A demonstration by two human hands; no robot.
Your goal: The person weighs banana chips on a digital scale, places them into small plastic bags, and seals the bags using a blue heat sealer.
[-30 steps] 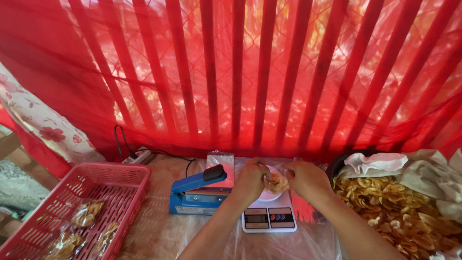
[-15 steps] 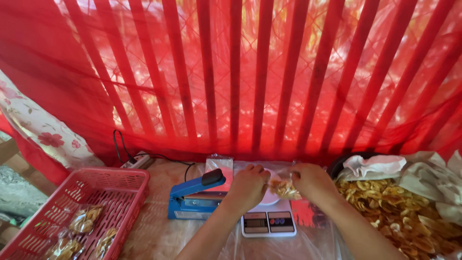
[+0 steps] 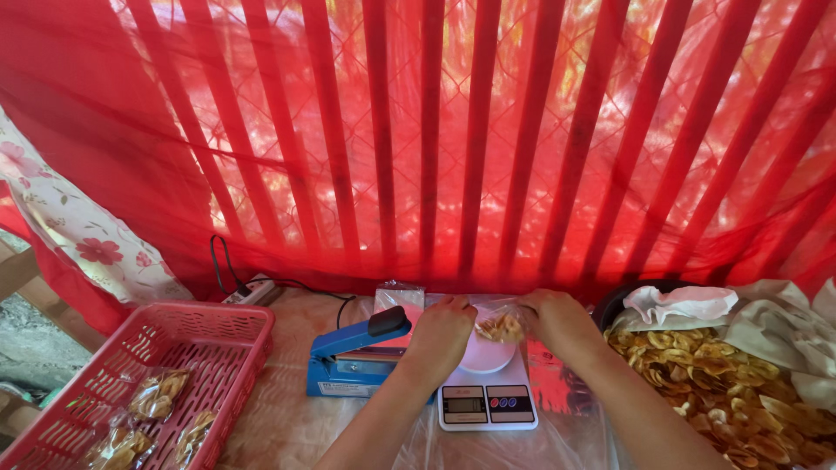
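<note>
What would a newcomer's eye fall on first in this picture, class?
First, the red netting with its darker stripes, filling the whole upper picture. Next, at bottom centre, the left hand and right hand holding a clear bag of chips over a white kitchen scale. A red basket sits bottom left; a heap of chips lies right.

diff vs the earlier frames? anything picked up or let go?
Little changed. Both hands, left hand and right hand, keep holding the clear bag of chips over the white scale; between the earlier frames the bag shifted slightly right. Nothing was taken up or let go. The blue sealer, red basket with its packed bags, and chip pile stayed put.
</note>
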